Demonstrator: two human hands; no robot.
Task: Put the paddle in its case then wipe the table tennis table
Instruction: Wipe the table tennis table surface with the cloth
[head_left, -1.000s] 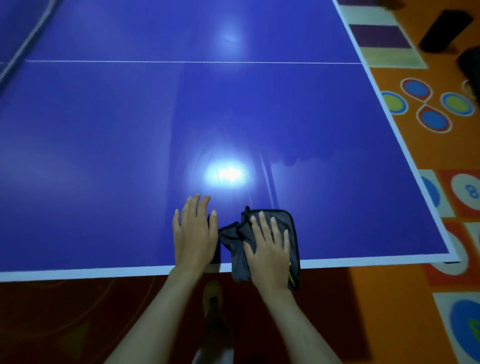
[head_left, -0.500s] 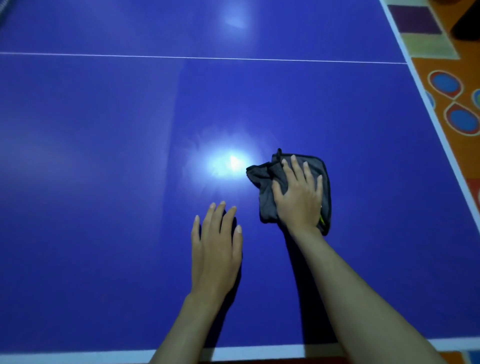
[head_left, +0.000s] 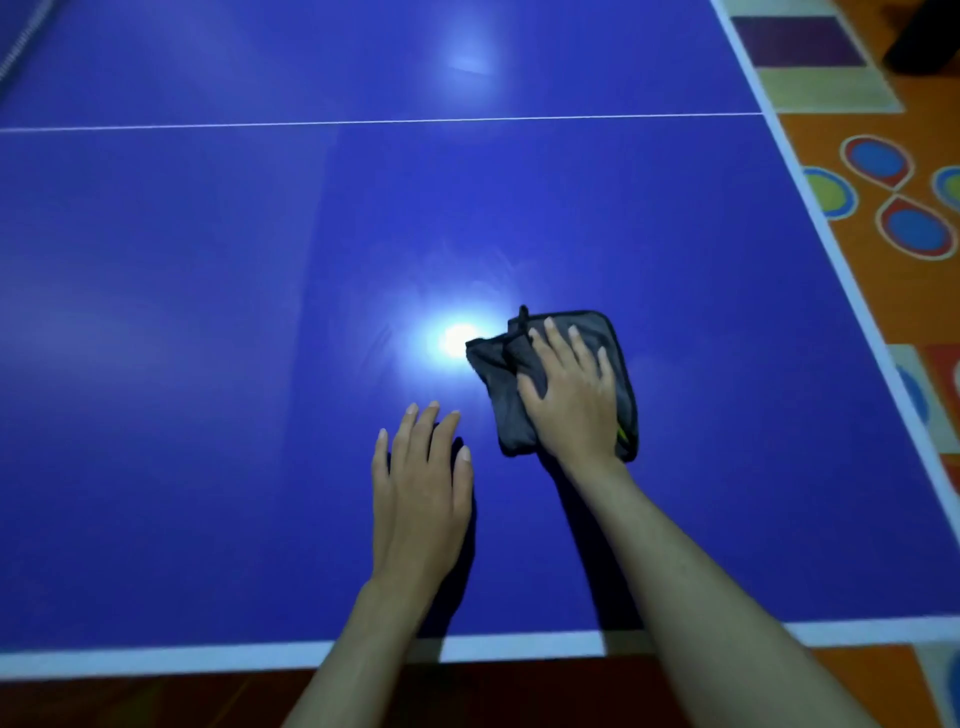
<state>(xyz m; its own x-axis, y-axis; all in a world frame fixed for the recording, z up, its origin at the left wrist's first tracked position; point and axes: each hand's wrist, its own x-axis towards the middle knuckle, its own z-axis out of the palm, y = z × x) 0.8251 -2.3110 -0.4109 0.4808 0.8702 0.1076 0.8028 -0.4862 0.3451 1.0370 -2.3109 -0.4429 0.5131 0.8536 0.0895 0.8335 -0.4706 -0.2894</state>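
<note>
- Our right hand (head_left: 571, 392) lies flat on a dark grey cloth (head_left: 558, 382), fingers straight and slightly fanned, pressing it onto the table tennis table (head_left: 208, 312); nothing is gripped or pinched.
- Our left hand (head_left: 421, 488) rests palm down on the bare blue surface just beside the cloth and nearer to us, fingers straight and close together, holding nothing.
- The cloth is folded into a rough square, bunched at its left corner, with a small cord or loop sticking up at its far edge; a sliver of yellow-green shows at its near right corner.
- A bright light reflection (head_left: 457, 340) glares on the table just left of the cloth.
- Both forearms reach in over the near white edge line (head_left: 208, 657) of the table, which runs across the bottom of the view.
- The right white edge line (head_left: 831, 249) slants along the right side, well apart from the cloth, with open blue surface between them.
- Wide blue surface stretches left of and beyond the hands, up to a thin white line (head_left: 363, 123) crossing the table far ahead.
- Past the right edge lies an orange patterned floor mat (head_left: 883, 208) with coloured circles and squares.
- We do not see the paddle or its case.
</note>
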